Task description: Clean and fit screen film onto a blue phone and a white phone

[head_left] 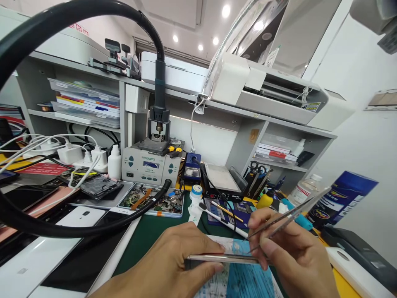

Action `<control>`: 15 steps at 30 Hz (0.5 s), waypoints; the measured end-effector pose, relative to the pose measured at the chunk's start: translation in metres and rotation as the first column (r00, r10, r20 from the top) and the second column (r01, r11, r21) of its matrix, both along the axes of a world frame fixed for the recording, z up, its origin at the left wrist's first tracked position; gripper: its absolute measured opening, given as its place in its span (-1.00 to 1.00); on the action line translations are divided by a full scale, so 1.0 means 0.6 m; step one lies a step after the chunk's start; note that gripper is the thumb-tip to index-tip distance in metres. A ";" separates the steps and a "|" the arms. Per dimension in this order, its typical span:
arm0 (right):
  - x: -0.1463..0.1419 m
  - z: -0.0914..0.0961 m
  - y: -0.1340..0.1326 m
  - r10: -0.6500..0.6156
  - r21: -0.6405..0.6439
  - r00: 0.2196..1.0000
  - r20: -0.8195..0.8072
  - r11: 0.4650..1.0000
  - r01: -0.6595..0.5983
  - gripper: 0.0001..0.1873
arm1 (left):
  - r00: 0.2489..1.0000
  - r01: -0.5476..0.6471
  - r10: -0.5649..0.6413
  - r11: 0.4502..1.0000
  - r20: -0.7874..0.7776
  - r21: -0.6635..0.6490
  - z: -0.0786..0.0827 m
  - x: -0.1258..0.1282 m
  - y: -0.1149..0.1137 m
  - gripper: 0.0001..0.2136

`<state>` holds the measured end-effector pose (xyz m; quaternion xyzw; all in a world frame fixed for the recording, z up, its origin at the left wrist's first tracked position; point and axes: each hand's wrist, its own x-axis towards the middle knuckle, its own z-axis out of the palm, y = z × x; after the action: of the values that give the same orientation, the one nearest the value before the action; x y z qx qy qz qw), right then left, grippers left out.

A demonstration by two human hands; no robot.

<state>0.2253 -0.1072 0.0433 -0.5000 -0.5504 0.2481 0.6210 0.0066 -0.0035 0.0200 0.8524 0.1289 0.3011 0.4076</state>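
My left hand (pixel 167 265) grips a thin, flat device (pixel 223 258), seen edge-on, with thumb and fingers closed on its left end. My right hand (pixel 288 252) pinches a pair of metal tweezers (pixel 291 215); their tips meet the device's upper edge near its right end. Both hands hover low at the frame's bottom centre, above a blue printed sheet (pixel 245 281) on the green mat (pixel 149 236).
A hot-air station (pixel 151 165) with a thick black hose (pixel 62 231) stands at the back. Trays of small parts (pixel 151 200), phones (pixel 65 248) at left, a pen (pixel 217 217), bottles (pixel 305 188), a blue box (pixel 341 198) and a shelf with printers (pixel 273 95) surround the mat.
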 end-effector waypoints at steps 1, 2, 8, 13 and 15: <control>0.004 0.001 0.001 0.003 0.003 0.999 0.038 1.000 -0.003 -0.91 | 1.000 -0.002 0.002 1.000 -0.003 -0.002 0.000 0.000 0.000 -0.85; 0.008 0.001 0.002 -0.005 -0.001 0.998 0.065 1.000 0.005 -0.91 | 1.000 0.000 0.000 1.000 -0.008 -0.001 0.000 0.000 -0.001 -0.85; 0.006 0.004 0.003 -0.038 0.000 0.992 0.124 0.999 0.038 -0.82 | 1.000 -0.001 0.001 1.000 -0.009 0.010 0.003 0.003 0.001 -0.85; -0.004 0.016 -0.008 -0.113 0.032 0.970 0.215 0.994 0.108 -0.91 | 1.000 0.010 -0.010 1.000 0.013 0.021 0.005 0.002 -0.001 -0.84; -0.013 0.020 -0.011 -0.122 0.026 0.966 0.226 0.992 0.120 -0.91 | 1.000 0.021 -0.021 1.000 0.022 0.014 0.004 0.002 -0.001 -0.79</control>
<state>0.2176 -0.1137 0.0554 -0.5539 -0.5878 0.1475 0.5709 0.0077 -0.0043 0.0226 0.8533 0.1132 0.3069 0.4061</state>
